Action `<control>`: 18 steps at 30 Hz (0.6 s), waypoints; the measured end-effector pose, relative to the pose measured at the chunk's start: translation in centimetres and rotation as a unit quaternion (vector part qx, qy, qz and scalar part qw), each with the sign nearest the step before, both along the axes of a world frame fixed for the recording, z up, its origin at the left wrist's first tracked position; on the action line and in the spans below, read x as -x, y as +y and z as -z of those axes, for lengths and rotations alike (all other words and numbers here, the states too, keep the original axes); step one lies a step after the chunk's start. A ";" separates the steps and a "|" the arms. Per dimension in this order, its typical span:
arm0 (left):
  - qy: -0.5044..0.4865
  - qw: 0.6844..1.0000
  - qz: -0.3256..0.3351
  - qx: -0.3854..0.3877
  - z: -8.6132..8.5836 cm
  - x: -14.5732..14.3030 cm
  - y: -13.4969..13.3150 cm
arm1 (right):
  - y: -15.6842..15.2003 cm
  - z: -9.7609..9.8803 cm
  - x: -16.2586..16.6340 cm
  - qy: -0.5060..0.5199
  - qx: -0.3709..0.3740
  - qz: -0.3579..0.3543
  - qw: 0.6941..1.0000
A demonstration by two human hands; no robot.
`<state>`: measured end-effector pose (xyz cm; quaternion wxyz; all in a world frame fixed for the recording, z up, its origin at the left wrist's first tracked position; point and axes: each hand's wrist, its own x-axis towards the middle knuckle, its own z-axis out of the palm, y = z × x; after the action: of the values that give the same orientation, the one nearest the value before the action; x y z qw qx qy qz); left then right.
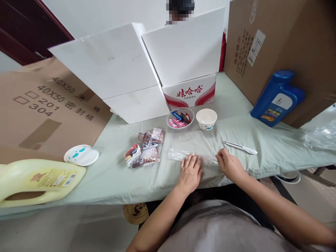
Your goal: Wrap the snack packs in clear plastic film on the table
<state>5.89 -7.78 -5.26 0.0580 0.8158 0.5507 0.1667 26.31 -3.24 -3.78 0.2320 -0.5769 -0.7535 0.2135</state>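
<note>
A long strip of crumpled clear plastic packaging (176,155) lies flat on the cloth-covered table in front of me. My left hand (190,171) rests palm down on its middle, fingers stretched out. At the strip's right end, my right hand (229,162) is closed in a pinch on the plastic. Just beyond that hand is a white utility knife (240,147). To the left sit several small snack packs (150,154) in shiny wrappers. A clear bowl (193,123) of wrapped sweets (179,119) and a white paper bowl (206,119) stand behind the strip.
White boxes (189,92) wall off the back, with a person's head (180,9) above them. Brown cartons (60,108) stand at both sides. A yellow jug (49,180) and a tipped paper bowl (82,155) are left; a blue bottle (278,99) leans right.
</note>
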 end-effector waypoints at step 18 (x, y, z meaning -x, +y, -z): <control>-0.181 0.964 0.158 0.118 0.4 1.0 0.5 | 3.6 -3.1 4.7 0.442 0.433 -0.024 0.785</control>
<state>4.93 -7.26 -5.63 0.2780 0.8360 0.4110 0.2343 21.64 0.33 -0.63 0.2602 -0.4408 -0.4103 0.7548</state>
